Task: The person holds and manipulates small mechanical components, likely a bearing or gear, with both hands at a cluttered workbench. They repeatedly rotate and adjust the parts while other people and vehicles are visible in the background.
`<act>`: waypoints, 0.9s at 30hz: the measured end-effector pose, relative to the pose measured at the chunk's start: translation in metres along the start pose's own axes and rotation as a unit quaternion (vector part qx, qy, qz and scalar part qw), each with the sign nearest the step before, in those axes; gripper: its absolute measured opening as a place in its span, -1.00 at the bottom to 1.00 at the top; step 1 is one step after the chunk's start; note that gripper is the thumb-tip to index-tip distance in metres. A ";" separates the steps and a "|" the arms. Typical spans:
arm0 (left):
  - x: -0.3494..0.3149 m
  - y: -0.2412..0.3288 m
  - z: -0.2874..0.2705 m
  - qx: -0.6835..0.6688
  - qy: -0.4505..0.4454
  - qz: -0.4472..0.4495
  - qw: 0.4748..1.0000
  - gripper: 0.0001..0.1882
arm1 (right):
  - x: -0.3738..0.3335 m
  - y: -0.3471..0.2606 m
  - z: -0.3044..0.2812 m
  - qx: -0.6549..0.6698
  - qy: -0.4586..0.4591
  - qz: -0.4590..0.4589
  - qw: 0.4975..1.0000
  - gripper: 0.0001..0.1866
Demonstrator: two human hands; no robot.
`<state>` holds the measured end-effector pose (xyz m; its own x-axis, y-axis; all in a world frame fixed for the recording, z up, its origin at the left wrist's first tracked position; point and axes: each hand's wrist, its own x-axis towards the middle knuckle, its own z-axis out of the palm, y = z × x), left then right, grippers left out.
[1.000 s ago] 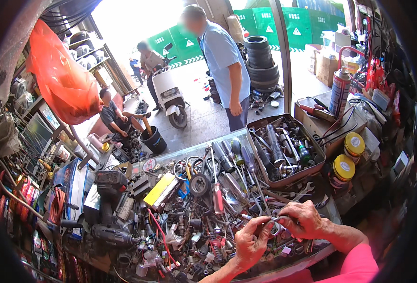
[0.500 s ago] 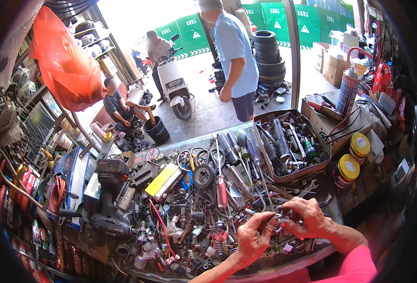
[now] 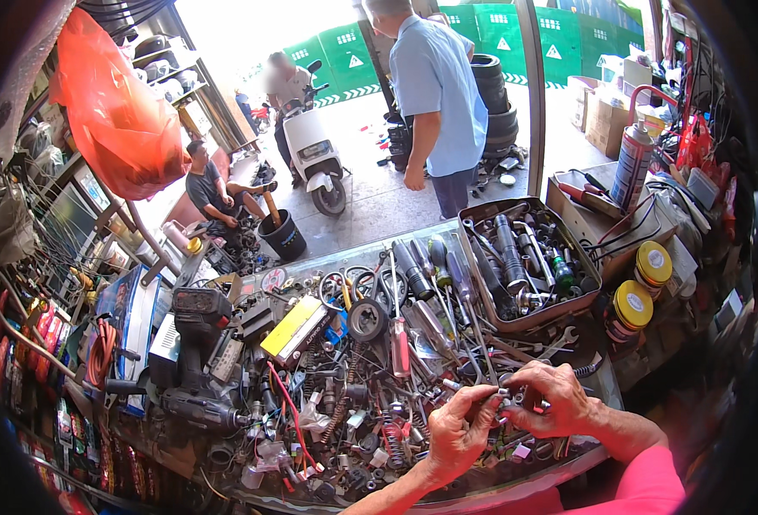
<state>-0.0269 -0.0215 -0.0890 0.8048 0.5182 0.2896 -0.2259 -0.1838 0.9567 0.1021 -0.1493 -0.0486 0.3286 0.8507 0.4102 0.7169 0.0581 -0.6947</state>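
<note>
My left hand point(image 3: 459, 431) and my right hand point(image 3: 557, 402) meet over the front right of the cluttered workbench. Thumb and fingers of both pinch a small silvery metal part point(image 3: 506, 400) between them. Its exact kind is too small to make out, and the fingertips hide some of it. Below and to the left lies a heap of loose bolts, springs and fittings point(image 3: 370, 438). Just beyond the hands are screwdrivers, among them one with a red handle point(image 3: 399, 354), and an open-end wrench point(image 3: 561, 341).
A metal tin point(image 3: 529, 326) full of sockets and tools stands at the bench's far right, near yellow-lidded jars point(image 3: 632, 302). To the left are a cordless impact wrench point(image 3: 203, 408) and a yellow box point(image 3: 295, 330). Beyond, a person in light blue point(image 3: 439, 94) stands near a white scooter point(image 3: 314, 154).
My hands stay nearly in place, with the right fingers shifted slightly around the metal part. The person in light blue has moved a little to the right, one arm now raised.
</note>
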 end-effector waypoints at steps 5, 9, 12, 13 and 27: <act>0.001 0.002 0.000 0.002 -0.009 -0.007 1.000 -0.84 | -0.004 0.019 0.005 -0.057 0.005 -0.079 0.995 -0.73; 0.000 -0.003 0.001 -0.002 -0.005 -0.001 1.000 -0.84 | -0.005 0.022 0.005 -0.032 -0.018 -0.064 0.997 -0.70; -0.001 -0.005 0.000 -0.024 -0.001 -0.016 1.000 -0.84 | -0.002 0.006 0.002 0.013 -0.004 -0.007 1.000 -0.71; -0.001 -0.006 0.000 -0.036 -0.002 -0.026 0.999 -0.84 | -0.004 0.006 0.003 0.014 0.006 -0.007 1.000 -0.71; 0.002 0.003 -0.001 -0.026 -0.003 -0.021 0.999 -0.83 | -0.003 0.004 0.004 -0.012 -0.001 -0.011 1.000 -0.74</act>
<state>-0.0270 -0.0202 -0.0851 0.8175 0.5188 0.2500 -0.2206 -0.1188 0.9681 0.1019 -0.1497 -0.0552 0.3120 0.8502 0.4241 0.7380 0.0643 -0.6718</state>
